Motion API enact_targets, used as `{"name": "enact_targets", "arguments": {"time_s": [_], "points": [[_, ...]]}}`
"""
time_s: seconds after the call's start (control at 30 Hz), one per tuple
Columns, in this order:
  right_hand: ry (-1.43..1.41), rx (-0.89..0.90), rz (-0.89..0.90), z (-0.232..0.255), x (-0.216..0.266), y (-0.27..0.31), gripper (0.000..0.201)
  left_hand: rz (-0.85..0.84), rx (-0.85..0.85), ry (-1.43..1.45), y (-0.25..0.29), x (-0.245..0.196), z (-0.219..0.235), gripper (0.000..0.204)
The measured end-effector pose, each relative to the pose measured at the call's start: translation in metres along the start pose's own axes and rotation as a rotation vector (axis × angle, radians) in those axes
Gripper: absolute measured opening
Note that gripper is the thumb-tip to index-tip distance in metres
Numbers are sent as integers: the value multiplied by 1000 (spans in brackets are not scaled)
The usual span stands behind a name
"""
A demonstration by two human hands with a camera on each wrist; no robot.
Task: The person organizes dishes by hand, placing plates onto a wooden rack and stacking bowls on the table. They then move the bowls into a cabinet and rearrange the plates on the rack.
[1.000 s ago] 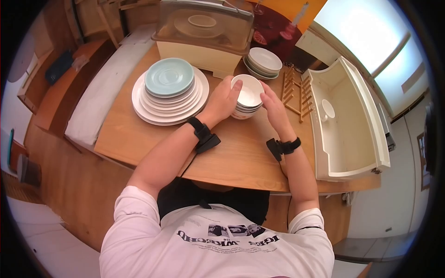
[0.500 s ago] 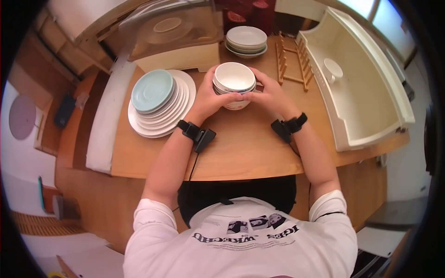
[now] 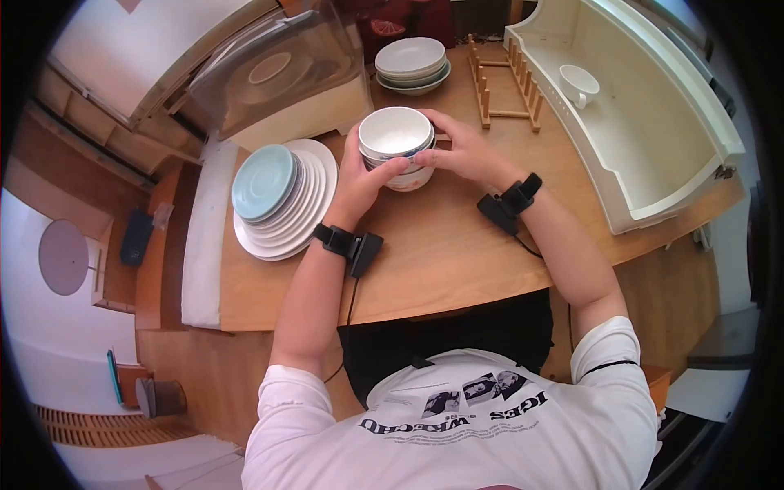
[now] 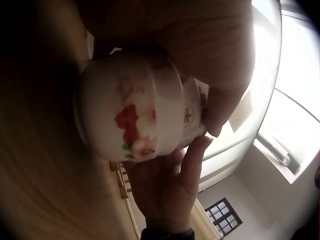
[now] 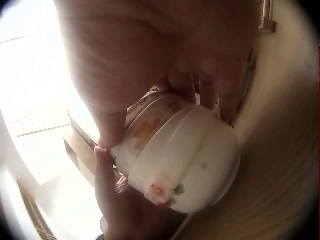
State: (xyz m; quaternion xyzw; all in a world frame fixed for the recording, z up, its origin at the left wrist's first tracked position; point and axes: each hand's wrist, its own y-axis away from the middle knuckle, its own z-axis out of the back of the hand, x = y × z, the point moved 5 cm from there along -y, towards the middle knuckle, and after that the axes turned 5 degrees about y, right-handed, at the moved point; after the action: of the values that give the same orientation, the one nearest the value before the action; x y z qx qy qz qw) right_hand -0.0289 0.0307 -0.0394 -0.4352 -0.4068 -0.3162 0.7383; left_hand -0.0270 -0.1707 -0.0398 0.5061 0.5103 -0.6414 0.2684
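A stack of several white bowls [image 3: 395, 132] stands upright at mid-table, small ones nested in larger ones. Red flowers decorate the lowest bowl [image 4: 120, 115], which sits right at the tabletop in the left wrist view. My left hand [image 3: 359, 181] grips the stack from the left, and my right hand [image 3: 464, 153] holds it from the right. Both thumbs lie across the near side of the upper bowls, tips almost meeting. The other fingers wrap round the sides and are partly hidden.
Left of the bowls stands a stack of white plates [image 3: 322, 175] topped by a pale blue plate [image 3: 263, 181]. Behind are more stacked dishes [image 3: 411, 57] and a lidded box [image 3: 310, 114]. A wooden rack [image 3: 506, 86] and a cream bin [image 3: 616, 184] holding a cup [image 3: 578, 84] stand right.
Both hands have slid round the bowl stack; their thumbs came from the top bowl's rim to its near side, close together. The head view has swung and tilted downward.
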Motion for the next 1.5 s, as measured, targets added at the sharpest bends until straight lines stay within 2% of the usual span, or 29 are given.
{"name": "enact_targets", "arguments": {"time_s": [0.4, 0.5, 0.53, 0.63, 0.73, 0.83, 0.93, 1.07, 1.5], "points": [[-42, -21, 28, -1, 3, 3, 74, 46, 56, -24, -1, -7, -1, 87], [-13, -18, 60, 3, 2, 4, 74, 111, 85, -70, 1, -11, -3, 90], [13, -22, 78, 4, 3, 4, 75, 165, 143, -53, 1, -9, -2, 94], [84, -31, 132, 6, 8, 4, 78, 186, 122, -46, 4, 2, 0, 94], [180, -37, 159, 3, 22, 5, 80, 141, 101, -30, 10, 4, 2, 93], [218, -44, 131, 1, 29, 6, 80, 4, 64, -10, 12, -8, -4, 95], [112, -55, 97, 0, 18, 6, 79, 122, 54, 5, 15, -1, -1, 96], [12, -43, -11, -1, 15, 5, 84, 68, 79, -28, 15, 4, 3, 97], [-90, 13, -33, -1, 2, 4, 94, 20, 19, -9, 18, -1, 1, 100]]}}
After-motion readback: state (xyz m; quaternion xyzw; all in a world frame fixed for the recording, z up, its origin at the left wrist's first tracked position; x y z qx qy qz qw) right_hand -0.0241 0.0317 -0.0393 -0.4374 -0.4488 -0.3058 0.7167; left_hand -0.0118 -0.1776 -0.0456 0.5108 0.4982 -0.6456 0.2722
